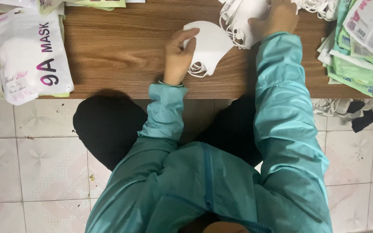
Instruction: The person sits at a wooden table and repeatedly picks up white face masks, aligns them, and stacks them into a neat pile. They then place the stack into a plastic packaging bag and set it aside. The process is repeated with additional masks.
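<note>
— What does the left hand (178, 55) have?

— A folded white mask (210, 47). The grip is closed on it: the thumb lies across the top face near its left edge, the other fingers curl under. The mask rests on the wooden counter (121, 51), about the middle of it, its pointed end aimed right, and its white ear loops (197, 69) bunch just below the hand.

— And the right hand (277, 17)?

— It lies on a pile of loose white masks (242, 17) at the far edge of the counter, just right of the held mask. The fingers press down into the pile, but I cannot tell whether that grip has closed on any one mask; the fingertips are cut off by the top of the view.

— Do the held mask and the pile touch?

— They lie just beside each other; the pile's loops hang over the gap, so I cannot say for sure.

— What else is about?

— On the left end, a white packet of masks (29, 54) lies flat over some pale green sheets. On the right end, a stack of green and white packets (359, 47) leans over the counter's edge. Below that, on the tiled floor (22, 172), sits a small heap of white loops and black cloth (350, 112). Both arms wear teal sleeves (281, 112).
</note>
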